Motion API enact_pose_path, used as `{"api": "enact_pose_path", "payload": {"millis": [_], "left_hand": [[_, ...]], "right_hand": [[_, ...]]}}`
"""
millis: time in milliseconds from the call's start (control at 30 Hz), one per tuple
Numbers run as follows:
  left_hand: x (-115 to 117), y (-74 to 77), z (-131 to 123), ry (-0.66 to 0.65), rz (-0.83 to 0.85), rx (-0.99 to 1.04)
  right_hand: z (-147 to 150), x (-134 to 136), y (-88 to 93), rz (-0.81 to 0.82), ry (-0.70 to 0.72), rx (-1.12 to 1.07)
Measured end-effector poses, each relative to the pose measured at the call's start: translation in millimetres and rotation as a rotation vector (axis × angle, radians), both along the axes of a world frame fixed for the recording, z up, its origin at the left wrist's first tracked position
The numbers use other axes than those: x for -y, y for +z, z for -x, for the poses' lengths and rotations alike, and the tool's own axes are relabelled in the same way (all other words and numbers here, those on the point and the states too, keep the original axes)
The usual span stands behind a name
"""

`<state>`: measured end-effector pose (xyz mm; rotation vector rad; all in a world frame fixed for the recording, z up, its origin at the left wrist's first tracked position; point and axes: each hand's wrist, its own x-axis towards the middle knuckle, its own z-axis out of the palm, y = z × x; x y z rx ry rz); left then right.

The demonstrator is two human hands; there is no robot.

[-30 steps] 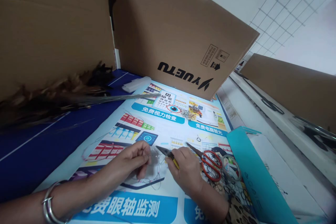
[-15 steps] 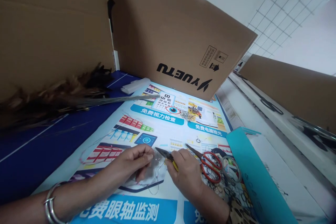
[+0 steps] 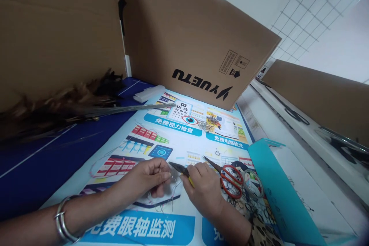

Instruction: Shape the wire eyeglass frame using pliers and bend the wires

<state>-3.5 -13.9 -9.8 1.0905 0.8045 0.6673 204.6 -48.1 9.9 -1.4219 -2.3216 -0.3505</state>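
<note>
My left hand [image 3: 150, 178] pinches a thin wire or beaded thread [image 3: 170, 196] that trails loosely over the printed poster [image 3: 161, 138]. A silver bangle sits on that wrist. My right hand [image 3: 203, 188] is closed round yellow-handled needle-nose pliers [image 3: 180, 169], whose tips point left and almost touch the left fingertips. Both hands rest low on the poster, close together.
Red-handled scissors [image 3: 230, 178] lie just right of my right hand, beside a tape roll [image 3: 253, 184]. A teal folder [image 3: 276, 196] lies at the right. Cardboard walls [image 3: 190, 34] stand behind. A feather duster [image 3: 57, 103] lies on the blue table at left.
The hands stayed in place; the plier tips shifted slightly nearer the left fingers, and the loose wire below them changed shape a little.
</note>
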Motion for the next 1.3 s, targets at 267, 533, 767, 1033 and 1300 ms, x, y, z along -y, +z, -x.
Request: {"api": "enact_pose_path", "payload": {"millis": [267,533,767,1033,1300], "left_hand": [[-0.3,-4.6,2.9,-0.025,0.006,0.009],[1.8,3.7,5.3,0.005,0.020,-0.021],[1.5,8.4,3.9,0.012,0.014,-0.039],[2.9,14.7,3.3,0.039,0.054,0.035],[1.4,10.3,3.1,0.046,0.062,0.071]], "right_hand": [[0.3,0.0,-3.0,-0.020,0.013,-0.089],[0.3,0.4,-3.6,-0.032,0.024,-0.110],[1.9,-0.1,-4.4,-0.048,0.025,-0.125],[0.9,0.7,-7.1,-0.042,0.010,-0.120],[1.3,0.4,-6.0,-0.046,0.019,-0.124]]}}
